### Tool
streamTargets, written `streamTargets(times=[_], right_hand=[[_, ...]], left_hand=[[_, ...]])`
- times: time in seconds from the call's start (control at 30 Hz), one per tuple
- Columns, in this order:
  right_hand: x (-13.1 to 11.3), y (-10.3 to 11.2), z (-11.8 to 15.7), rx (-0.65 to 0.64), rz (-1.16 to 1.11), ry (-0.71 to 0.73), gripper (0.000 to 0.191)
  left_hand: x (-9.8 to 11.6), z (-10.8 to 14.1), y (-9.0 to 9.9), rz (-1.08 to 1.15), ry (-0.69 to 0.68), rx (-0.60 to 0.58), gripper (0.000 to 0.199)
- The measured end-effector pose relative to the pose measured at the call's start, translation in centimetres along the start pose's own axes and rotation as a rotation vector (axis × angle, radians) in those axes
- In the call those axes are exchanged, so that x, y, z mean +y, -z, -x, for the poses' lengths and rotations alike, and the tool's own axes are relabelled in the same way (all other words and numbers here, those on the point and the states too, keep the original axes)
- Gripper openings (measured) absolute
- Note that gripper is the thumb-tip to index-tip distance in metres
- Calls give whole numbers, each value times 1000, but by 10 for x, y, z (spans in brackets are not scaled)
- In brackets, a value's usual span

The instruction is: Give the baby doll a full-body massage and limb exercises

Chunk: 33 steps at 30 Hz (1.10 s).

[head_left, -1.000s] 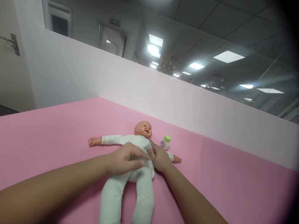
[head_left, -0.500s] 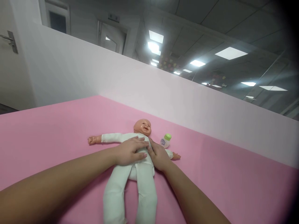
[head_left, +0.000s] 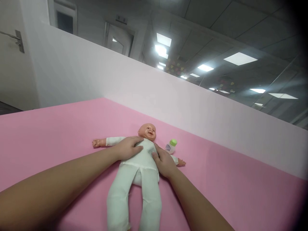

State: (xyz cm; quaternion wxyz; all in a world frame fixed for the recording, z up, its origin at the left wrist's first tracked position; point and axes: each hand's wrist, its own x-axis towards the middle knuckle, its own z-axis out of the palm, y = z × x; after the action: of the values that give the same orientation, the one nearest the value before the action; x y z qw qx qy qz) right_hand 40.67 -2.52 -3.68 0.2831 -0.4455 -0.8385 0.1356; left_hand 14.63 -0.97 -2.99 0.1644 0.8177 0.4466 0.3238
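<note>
A: Change noted: the left hand has slid from the belly up to the chest and shoulder of the plastic-headed baby doll in a white cloth suit, fingers spread flat, gripping nothing.

B: And the right hand?

A: Unmoved, flat along the doll's side. The doll lies face-up on the pink desk, small green-capped bottle just beside.

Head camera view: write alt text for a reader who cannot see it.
Both hands rest on a baby doll in white lying face up on a pink mat: left hand on its chest, right hand at its side. A small green-capped bottle lies nearby.
</note>
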Motion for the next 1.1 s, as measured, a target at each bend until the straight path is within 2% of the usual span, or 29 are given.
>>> streamTargets(times=[0.13,0.23,0.27,0.37,0.43,0.5,0.6,0.77,0.97,1.1], right_hand=[[1,1,2,111,18,-2,47],[-26,1,18,225,-42,199,37],[-41,1,25,187,-98,320,35],[-83,-3,46,-82,-280,625,35],[-96,-7,50,-145,-278,652,40],[-90,-11,46,-145,-204,598,47],[-61,-12,30,-118,-68,478,60],[-19,-6,8,-168,39,245,60],[1,-5,1,-125,73,27,71],[7,-1,1,-69,103,-10,65]], left_hand=[[-7,-1,0,42,25,-20,58],[-8,0,0,67,42,-21,57],[-8,1,0,74,47,-24,57],[-6,1,0,89,57,-28,57],[-5,1,-1,99,61,-22,56],[-5,0,-1,114,65,-15,54],[-5,-2,-3,133,76,-10,54],[-4,-2,-3,134,102,-22,57],[-7,-1,1,92,96,-59,57],[-15,-3,6,-157,58,-78,57]])
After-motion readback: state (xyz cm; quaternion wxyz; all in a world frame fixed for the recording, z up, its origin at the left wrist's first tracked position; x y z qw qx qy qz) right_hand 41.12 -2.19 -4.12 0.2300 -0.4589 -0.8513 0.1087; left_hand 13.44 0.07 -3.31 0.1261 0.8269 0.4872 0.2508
